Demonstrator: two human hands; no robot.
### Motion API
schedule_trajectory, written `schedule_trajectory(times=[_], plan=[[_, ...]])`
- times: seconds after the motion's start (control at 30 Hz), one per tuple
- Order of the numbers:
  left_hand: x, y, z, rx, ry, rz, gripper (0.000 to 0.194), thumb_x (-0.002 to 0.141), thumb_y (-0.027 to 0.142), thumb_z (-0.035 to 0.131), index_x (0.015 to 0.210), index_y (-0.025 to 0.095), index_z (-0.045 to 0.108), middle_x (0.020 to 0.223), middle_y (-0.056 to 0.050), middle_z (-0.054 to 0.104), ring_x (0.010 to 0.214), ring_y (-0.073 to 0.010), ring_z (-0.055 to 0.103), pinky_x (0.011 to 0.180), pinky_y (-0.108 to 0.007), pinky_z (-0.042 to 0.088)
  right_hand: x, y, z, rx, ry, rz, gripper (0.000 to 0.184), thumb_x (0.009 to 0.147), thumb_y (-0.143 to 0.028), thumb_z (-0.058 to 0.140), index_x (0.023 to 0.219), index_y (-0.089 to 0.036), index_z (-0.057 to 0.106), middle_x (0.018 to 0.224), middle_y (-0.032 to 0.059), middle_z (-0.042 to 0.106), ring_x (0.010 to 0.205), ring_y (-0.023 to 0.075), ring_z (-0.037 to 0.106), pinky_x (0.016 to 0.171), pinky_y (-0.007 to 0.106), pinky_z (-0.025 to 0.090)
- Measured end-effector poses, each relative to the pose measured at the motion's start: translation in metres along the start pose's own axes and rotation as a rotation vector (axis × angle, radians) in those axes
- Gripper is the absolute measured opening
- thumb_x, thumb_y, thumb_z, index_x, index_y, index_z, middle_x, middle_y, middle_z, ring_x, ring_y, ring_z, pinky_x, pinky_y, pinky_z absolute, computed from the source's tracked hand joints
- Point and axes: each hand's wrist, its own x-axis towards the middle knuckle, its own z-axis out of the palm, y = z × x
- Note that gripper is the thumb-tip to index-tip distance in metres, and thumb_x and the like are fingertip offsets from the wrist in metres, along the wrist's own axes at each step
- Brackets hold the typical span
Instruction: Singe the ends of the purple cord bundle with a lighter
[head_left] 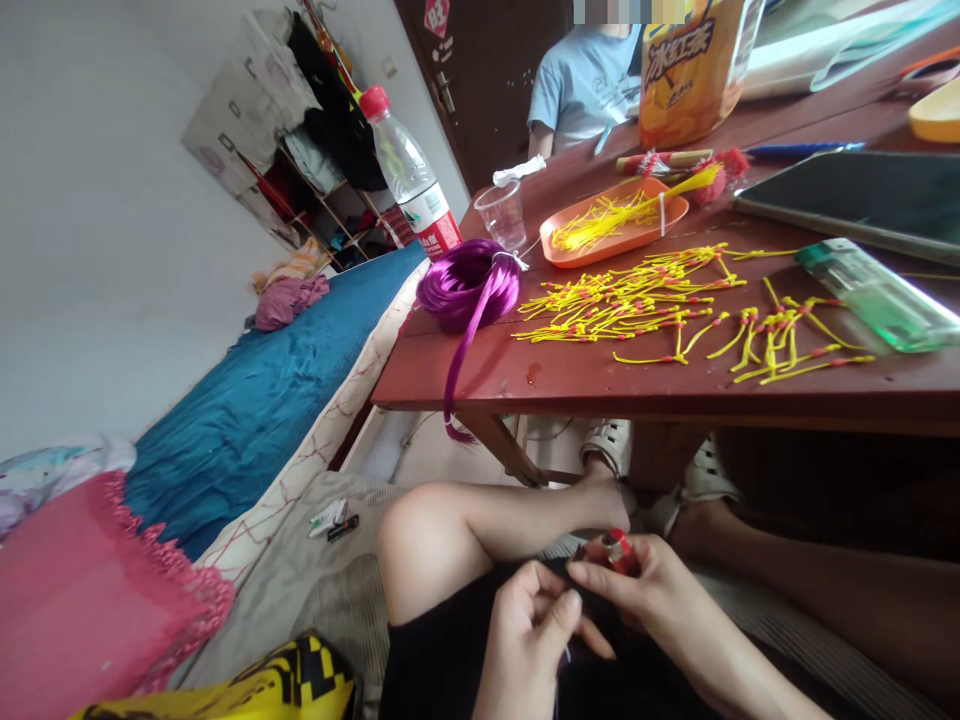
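My right hand [656, 585] is closed around a small red lighter [619, 552] with a shiny metal part, held above my lap. Close beside it, my left hand [529, 625] is closed, thumb against the curled fingers. Whatever sits in that pinch is too small to make out, though a faint purplish strand shows below it. On the table above lie many short yellow knotted cords [630, 290] with red-orange knots. A coil of purple cord [469, 285] rests at the table's left corner, one end hanging over the edge. A green lighter [885, 300] lies at the right.
An orange tray [551, 252] holds loose yellow strands. Behind stand a plastic cup [501, 215], a red-capped bottle [409, 165] and a tea bottle [686, 85]. A dark tablet-like slab [862, 200] lies right. Across the table sits a person in a blue shirt [581, 85].
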Motion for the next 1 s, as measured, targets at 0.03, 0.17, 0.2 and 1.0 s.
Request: schedule_trajectory(times=[0.03,0.17,0.2,1.0], plan=[[0.000,0.000,0.001,-0.014,0.009,0.004,0.031,0.074,0.044,0.058,0.067,0.016,0.047,0.052,-0.005,0.066,0.046,-0.0105,0.050,0.054,-0.022,0.034,0.000,0.001,0.000,-0.003,0.010,-0.002,0.042,0.059,-0.051,0.067,0.052,-0.015,0.046,0.043,-0.0092,0.029,0.038,0.0028,0.016,0.037,0.022,0.009],[0.001,-0.002,0.002,-0.075,0.060,0.007,0.030,0.072,0.043,0.061,0.065,0.015,0.051,0.056,-0.005,0.067,0.052,-0.0121,0.055,0.057,-0.023,0.038,0.001,0.003,0.002,0.000,0.026,-0.019,0.040,0.059,-0.048,0.069,0.052,-0.015,0.047,0.041,-0.0093,0.029,0.038,0.0026,0.016,0.037,0.022,0.008],[0.001,-0.002,0.002,-0.080,0.070,0.006,0.030,0.072,0.043,0.061,0.065,0.015,0.051,0.057,-0.005,0.067,0.051,-0.0117,0.055,0.057,-0.023,0.038,0.001,0.004,0.002,0.008,0.029,-0.022,0.039,0.059,-0.047,0.069,0.052,-0.015,0.047,0.042,-0.0095,0.028,0.038,0.0027,0.016,0.037,0.022,0.008],[0.002,-0.010,0.002,-0.009,0.234,0.073,0.030,0.073,0.043,0.060,0.063,0.016,0.050,0.054,-0.003,0.066,0.050,-0.0113,0.052,0.056,-0.022,0.038,0.000,0.007,0.005,-0.040,0.125,-0.037,0.046,0.054,-0.056,0.067,0.050,-0.016,0.043,0.045,-0.0075,0.030,0.046,0.0061,0.021,0.044,0.022,0.017]])
